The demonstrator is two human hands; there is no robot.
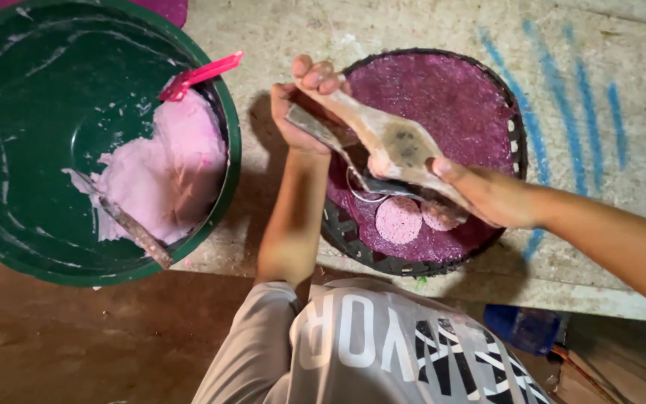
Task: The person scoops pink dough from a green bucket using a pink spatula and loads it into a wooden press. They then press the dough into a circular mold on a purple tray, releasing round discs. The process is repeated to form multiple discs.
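Here both hands hold one floppy, stained sheet of cloth or plastic (383, 135) stretched over a round woven tray (514, 123). The left hand (300, 105) has its fingers pinched together on the sheet's upper end, and the right hand (487, 196) has its fingers clamped on the lower end, likely to keep it taut. Two pink discs (399, 220) lie on the tray's purple-coated surface. Towards the counter's left edge, a green basin (9, 150) holds pink paste (166, 172), a pink scraper (200, 75) and a stick (136, 232).

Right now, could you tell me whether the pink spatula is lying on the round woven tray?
No, the pink spatula rests on the rim of the green basin, left of the woven tray.
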